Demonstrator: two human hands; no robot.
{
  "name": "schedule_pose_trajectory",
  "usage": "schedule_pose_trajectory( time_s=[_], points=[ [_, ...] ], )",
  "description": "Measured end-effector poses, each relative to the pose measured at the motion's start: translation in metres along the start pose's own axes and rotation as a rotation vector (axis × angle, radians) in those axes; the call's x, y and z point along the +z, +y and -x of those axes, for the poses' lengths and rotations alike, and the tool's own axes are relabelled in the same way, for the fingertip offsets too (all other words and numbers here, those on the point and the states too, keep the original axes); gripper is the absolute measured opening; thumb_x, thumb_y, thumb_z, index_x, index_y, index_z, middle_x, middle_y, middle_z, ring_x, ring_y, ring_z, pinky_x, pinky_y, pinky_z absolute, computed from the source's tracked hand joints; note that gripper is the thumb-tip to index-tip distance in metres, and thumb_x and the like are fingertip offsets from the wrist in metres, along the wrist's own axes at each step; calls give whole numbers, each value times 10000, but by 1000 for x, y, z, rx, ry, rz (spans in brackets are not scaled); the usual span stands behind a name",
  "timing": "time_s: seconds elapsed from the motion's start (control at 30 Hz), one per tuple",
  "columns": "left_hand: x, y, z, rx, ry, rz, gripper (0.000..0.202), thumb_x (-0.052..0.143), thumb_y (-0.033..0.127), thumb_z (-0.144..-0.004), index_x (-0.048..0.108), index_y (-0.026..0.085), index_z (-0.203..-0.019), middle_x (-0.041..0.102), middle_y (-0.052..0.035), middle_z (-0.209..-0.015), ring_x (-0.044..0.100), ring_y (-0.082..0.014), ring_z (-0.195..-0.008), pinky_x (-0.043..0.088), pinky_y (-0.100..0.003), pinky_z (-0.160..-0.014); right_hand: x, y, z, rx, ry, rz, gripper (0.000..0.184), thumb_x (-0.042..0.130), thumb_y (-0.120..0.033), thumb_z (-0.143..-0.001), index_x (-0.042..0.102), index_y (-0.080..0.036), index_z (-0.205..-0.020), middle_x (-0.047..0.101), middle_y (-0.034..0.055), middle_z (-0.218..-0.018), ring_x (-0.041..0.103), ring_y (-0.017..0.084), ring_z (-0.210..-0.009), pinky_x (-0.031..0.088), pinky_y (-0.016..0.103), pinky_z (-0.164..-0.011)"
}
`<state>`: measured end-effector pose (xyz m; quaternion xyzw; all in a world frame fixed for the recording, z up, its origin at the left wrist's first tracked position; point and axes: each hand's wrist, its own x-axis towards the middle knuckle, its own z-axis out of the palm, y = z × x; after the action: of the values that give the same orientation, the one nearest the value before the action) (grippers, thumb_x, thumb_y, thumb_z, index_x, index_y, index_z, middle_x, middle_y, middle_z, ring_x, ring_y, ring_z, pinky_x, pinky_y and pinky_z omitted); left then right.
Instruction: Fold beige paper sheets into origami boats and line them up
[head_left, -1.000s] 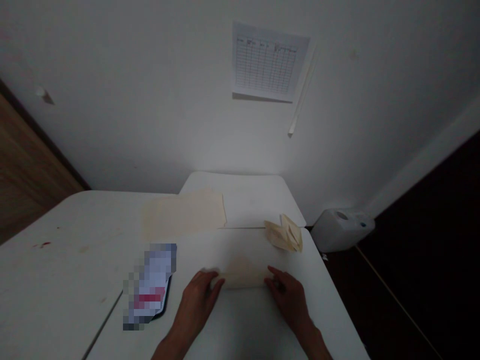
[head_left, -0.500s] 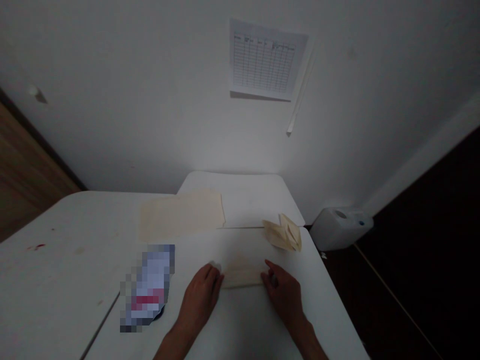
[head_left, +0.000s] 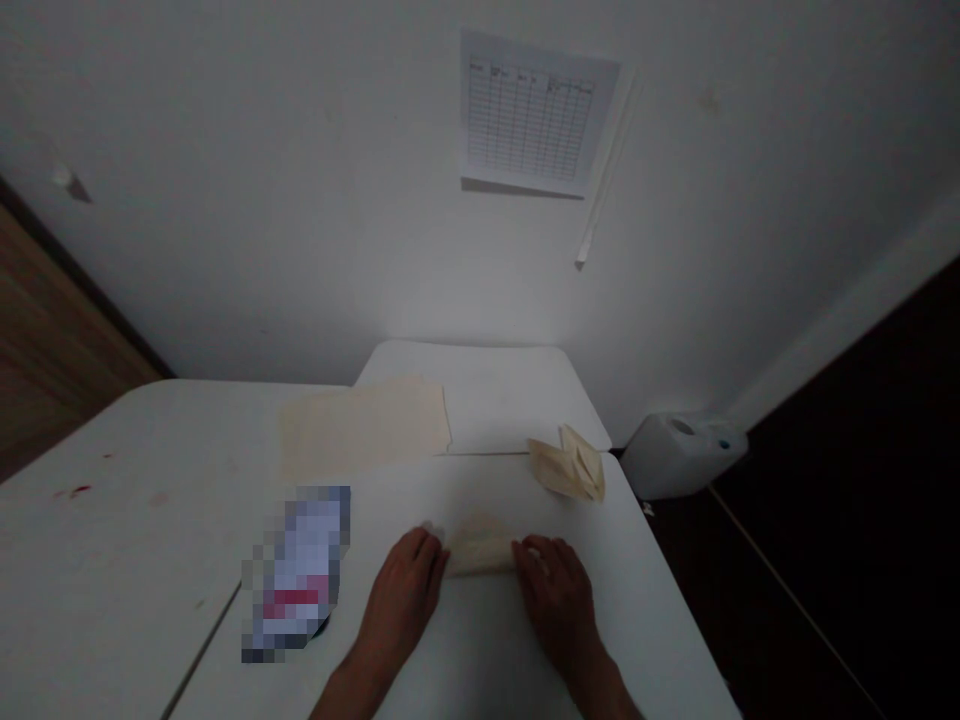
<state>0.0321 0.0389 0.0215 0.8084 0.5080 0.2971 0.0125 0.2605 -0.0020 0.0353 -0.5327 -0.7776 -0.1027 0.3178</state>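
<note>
The folded paper [head_left: 480, 556] lies on the white table [head_left: 480, 660], between the two hands. The left hand [head_left: 405, 585] grasps its left end with bent fingers; the right hand [head_left: 556, 595] grasps its right end. Beyond the right hand is a creased paper [head_left: 566, 472]; beyond the left hand, a flat sheet [head_left: 364, 430]. A strip of tabletop separates the right hand from the table's edge, past which stands a whitish container [head_left: 675, 462], its contents hidden.
</note>
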Motion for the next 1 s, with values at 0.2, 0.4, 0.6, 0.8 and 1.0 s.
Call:
schedule_pose_trajectory(
  time_s=[0.2, 0.4, 0.6, 0.8, 1.0],
  points=[
    [-3, 3, -1, -12, 15, 22, 226, 386, 289, -956, 550, 207, -824, 599, -64, -849, 605, -220, -807, 533, -379, -743, -3, -27, -6, -97, -253, -125, 269, 494, -160, -908, 599, -231, -1146, 628, 66, -1142, 545, 234, -1009, 412, 394, -908],
    [-4, 4, -2, -21, 13, 44, 232, 383, 286, -959, 532, 209, -799, 592, -67, -856, 596, -219, -803, 534, -376, -729, -5, -22, -5, -47, -288, -138, 283, 502, -192, -912, 595, -263, -1170, 615, 59, -1167, 528, 236, -1048, 384, 408, -925],
    [-3, 2, -1, -12, -1, 44, 187, 396, 259, -958, 530, 204, -841, 584, -66, -872, 597, -219, -830, 534, -379, -762, -4, -22, -2, -20, -298, -121, 310, 511, -205, -909, 588, -287, -1198, 604, 53, -1208, 517, 246, -1079, 360, 429, -955],
    [-3, 3, -1, -11, 5, 38, 210, 393, 262, -957, 532, 206, -810, 589, -62, -861, 605, -221, -832, 538, -381, -758, -6, -18, 1, -23, -292, -100, 313, 526, -207, -901, 594, -292, -1194, 606, 51, -1219, 518, 248, -1096, 361, 427, -956],
    [-5, 4, -1, -14, 0, 6, 196, 407, 261, -949, 558, 193, -844, 601, -80, -889, 610, -233, -854, 535, -395, -773, -8, -18, 4, -15, -263, -69, 284, 523, -200, -900, 611, -284, -1157, 624, 53, -1195, 533, 243, -1088, 365, 426, -955]
  ],
)
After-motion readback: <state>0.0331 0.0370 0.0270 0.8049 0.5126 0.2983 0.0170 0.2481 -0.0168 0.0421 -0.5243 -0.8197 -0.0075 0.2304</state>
